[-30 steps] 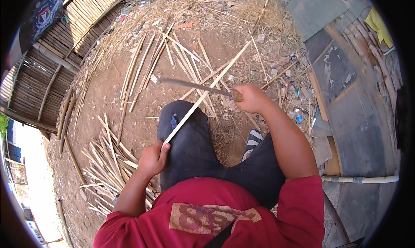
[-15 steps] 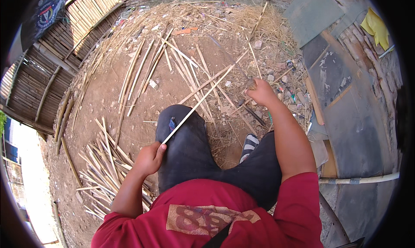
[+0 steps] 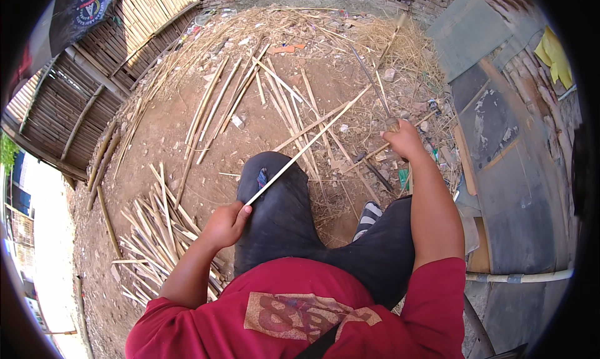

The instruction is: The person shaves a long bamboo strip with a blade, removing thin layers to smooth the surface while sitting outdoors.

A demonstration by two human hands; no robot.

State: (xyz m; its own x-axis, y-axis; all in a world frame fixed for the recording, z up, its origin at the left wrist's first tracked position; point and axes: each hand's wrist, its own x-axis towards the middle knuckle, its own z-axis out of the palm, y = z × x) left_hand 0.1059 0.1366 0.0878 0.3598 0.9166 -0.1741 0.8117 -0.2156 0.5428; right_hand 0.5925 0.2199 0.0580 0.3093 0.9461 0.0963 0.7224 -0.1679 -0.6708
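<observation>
My left hand [image 3: 229, 225] is closed around the near end of a pale bamboo strip [image 3: 306, 146]. The strip slants up and to the right across my left knee [image 3: 270, 177], where a dark blue patch [image 3: 262, 178] lies under it. Out to the right, my right hand [image 3: 405, 140] grips the handle of a long-bladed knife [image 3: 371, 77]. Its thin, dark blade points away from me and a little left, close to the strip's far end. Whether blade and strip touch I cannot tell.
Long bamboo strips [image 3: 206, 109] lie on the dirt ahead. A heap of split pieces [image 3: 153, 234] is at my left. Dark boards [image 3: 509, 184] lean along the right side, with a yellow cloth [image 3: 553, 55] above. A bamboo wall [image 3: 69, 109] stands at far left.
The knife has moved right along the strip toward its far end, its blade now pointing more straight away from me. My left hand keeps its hold. The whole view has shifted slightly.
</observation>
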